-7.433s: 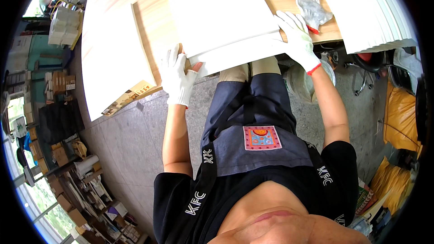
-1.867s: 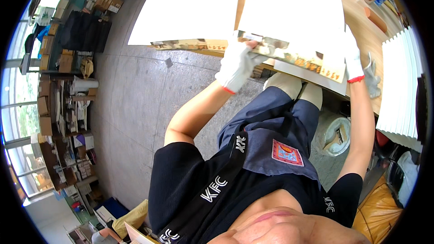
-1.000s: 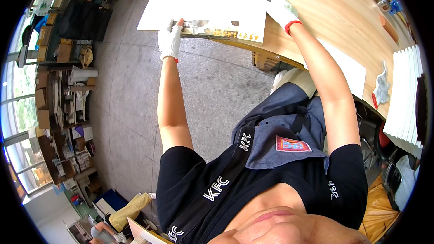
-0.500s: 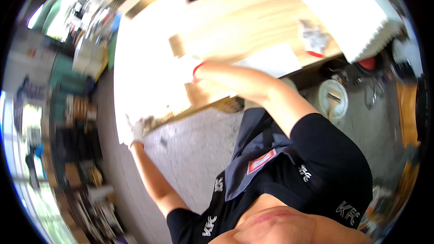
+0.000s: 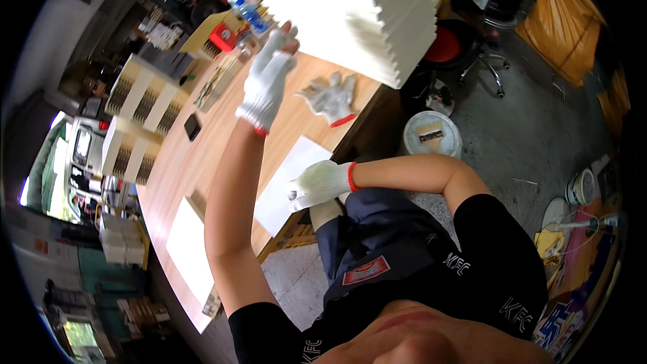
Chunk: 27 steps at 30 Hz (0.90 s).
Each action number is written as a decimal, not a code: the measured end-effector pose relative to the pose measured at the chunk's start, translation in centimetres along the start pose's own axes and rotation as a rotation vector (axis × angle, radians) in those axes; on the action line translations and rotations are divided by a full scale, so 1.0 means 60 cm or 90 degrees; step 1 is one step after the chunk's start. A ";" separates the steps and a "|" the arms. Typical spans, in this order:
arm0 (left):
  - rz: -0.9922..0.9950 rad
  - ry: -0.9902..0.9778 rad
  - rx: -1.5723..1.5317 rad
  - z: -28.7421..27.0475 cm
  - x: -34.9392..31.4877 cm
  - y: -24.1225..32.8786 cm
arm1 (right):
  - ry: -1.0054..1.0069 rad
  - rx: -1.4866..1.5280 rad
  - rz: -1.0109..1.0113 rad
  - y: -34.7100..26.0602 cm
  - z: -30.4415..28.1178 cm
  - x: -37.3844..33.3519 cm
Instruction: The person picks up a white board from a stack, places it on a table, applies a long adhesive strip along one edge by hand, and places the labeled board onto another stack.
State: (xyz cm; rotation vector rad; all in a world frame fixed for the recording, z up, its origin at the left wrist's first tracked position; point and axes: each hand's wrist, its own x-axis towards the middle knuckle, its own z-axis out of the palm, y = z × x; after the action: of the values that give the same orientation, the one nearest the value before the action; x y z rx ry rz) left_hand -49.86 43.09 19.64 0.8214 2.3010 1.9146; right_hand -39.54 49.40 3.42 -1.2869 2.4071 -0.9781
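My left hand [image 5: 268, 77] wears a white knit glove with bare fingertips. It is raised over the table beside a tall stack of white boards with notched edges [image 5: 337, 17]. Its fingers are apart, and nothing shows between them. My right hand [image 5: 320, 184], gloved in white with a red cuff, is at the table's near edge, over a white sheet [image 5: 291, 168]. Its fingers point left, loosely bent, and hold nothing visible; whether they touch the sheet is unclear. A spare grey-white glove [image 5: 330, 98] lies between the sheet and the stack.
Another white board [image 5: 189, 246] lies at the table's left end. A black phone [image 5: 193, 127], a red box [image 5: 222, 38] and a water bottle [image 5: 251, 16] are on the wooden table [image 5: 222, 155]. Slatted stacks [image 5: 143, 98] stand behind. A bucket with a brush [image 5: 433, 136] is on the floor.
My left hand has left the table's left end and reached far across to the white stack. My right hand has drawn back to the near edge. The view has turned toward the right.
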 end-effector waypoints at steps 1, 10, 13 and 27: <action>0.056 -0.023 0.133 0.031 0.038 0.006 | -0.003 0.022 0.005 0.013 -0.015 -0.022; 0.299 -0.024 0.679 0.116 0.142 0.026 | 0.062 0.106 0.008 0.091 -0.049 -0.114; 0.375 -0.031 0.822 0.110 0.159 0.027 | 0.050 0.117 0.026 0.103 -0.045 -0.116; 0.165 -0.020 0.826 0.127 0.179 0.060 | 0.061 0.229 0.126 0.157 0.002 -0.213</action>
State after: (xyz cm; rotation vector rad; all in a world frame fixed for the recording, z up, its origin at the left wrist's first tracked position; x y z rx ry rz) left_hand -55.07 54.81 24.37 1.1589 3.3636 0.1396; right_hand -38.12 63.30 -4.07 -0.8779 2.2341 -1.3597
